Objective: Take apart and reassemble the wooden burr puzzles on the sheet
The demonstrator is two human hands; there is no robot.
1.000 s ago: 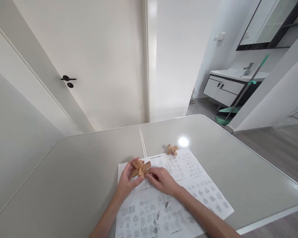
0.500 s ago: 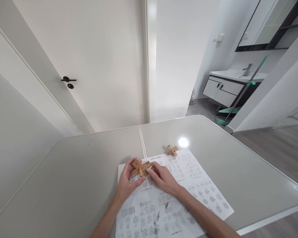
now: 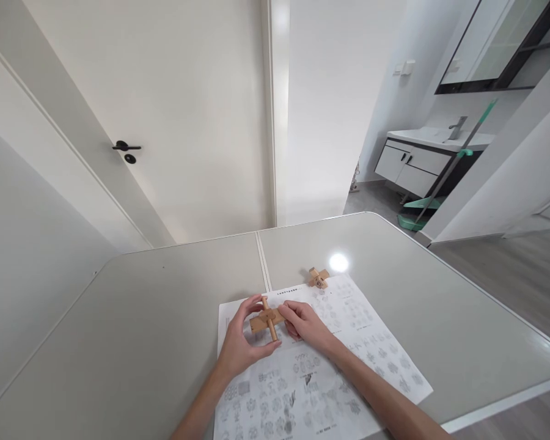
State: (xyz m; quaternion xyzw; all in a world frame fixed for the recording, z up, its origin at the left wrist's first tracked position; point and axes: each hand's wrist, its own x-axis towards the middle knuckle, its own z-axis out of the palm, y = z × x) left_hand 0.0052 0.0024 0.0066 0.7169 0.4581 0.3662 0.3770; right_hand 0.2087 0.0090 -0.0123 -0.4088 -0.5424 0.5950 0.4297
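The person holds a wooden cross (image 3: 267,319) low over the printed sheet (image 3: 348,348), near the sheet's far left corner, on the grey table (image 3: 142,318). The left hand (image 3: 239,347) is bent around the cross from the left side. Its forefinger is at the far end of the thin stick and its thumb is by the near end, so I judge it grips this stick. The right hand (image 3: 310,324) is closed on the right end of the flat bar and pinches it with the fingertips.

I think the work here is to fit the stick and the bar through each other. To do it well, the left hand should hold steady while the right hand moves only its bar, straight along the slot, without twisting. If it jams, it is better to ease back than to push harder. A second small wooden piece (image 3: 318,278) lies well apart at the far edge of the sheet.
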